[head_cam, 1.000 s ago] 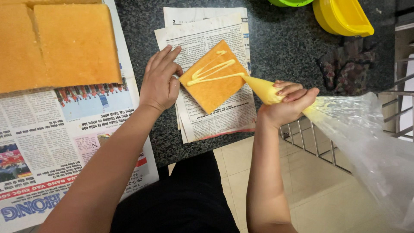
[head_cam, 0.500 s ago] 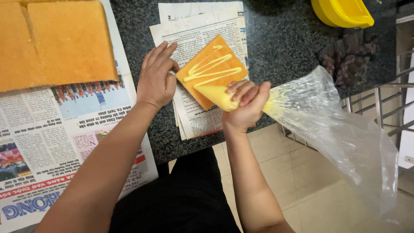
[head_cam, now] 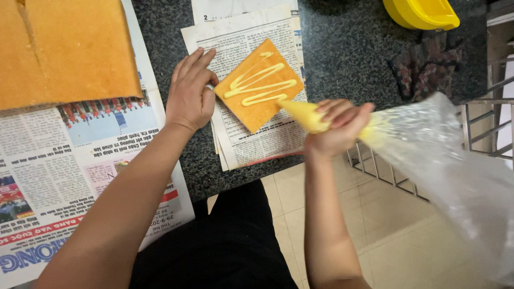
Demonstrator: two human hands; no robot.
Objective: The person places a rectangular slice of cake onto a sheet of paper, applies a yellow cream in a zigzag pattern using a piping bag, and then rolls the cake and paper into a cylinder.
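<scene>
Nearest the camera, the right hand (head_cam: 337, 128) is closed tight around a clear plastic piping bag (head_cam: 428, 155), squeezing the yellow cream down toward its pointed tip, which sits at the right lower edge of a small square cake slice (head_cam: 259, 85); the loose, empty tail of the bag billows out to the right over the tiled floor (head_cam: 407, 246) and a metal rack (head_cam: 482, 123). The cake slice lies just left of and above that hand, set cornerwise on a stack of folded newspaper sheets (head_cam: 251, 136), and a zigzag line of pale cream (head_cam: 259, 85) runs across its top. The left hand (head_cam: 190, 93) lies open with fingers together, its palm flat on the paper and its thumb side touching the left edge of the slice, holding nothing. Left of that forearm a larger spread newspaper (head_cam: 80, 166) covers the dark speckled bench (head_cam: 348, 59), and a big slab of sponge cake (head_cam: 64, 48) rests on its far part. Farther back on the right, a dark patterned cloth (head_cam: 428, 67) lies on the bench, and beyond it stands a yellow plastic container (head_cam: 423, 13), cut off by the upper edge.
</scene>
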